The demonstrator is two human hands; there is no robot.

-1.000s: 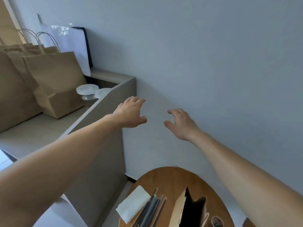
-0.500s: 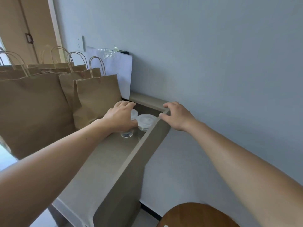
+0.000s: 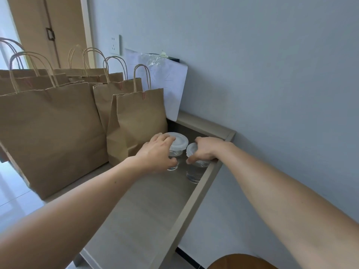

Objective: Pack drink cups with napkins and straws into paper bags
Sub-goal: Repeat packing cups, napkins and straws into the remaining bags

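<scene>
My left grip (image 3: pixel 155 154) is gripping the left cup (image 3: pixel 177 141): fingers over its lid, thumb low on the clear wall. My right grip (image 3: pixel 206 150) is pinching the right cup (image 3: pixel 194 174) around its lid. Both cups are sitting on the surface (image 3: pixel 145 210), just beside each other. The nearest paper bag (image 3: pixel 136 123) is standing just left of my left grip. The marks on the white sheet (image 3: pixel 167 84) beyond are too faint to read.

Left hand (image 3: pixel 155 154) and right hand (image 3: pixel 206 150) are each gripping a lidded clear cup.
The left cup (image 3: pixel 178 141) is sitting just beside a paper bag (image 3: pixel 136 121); the right cup (image 3: pixel 194 174) is sitting by the worktop's (image 3: pixel 147 210) right edge, near the far corner.
</scene>
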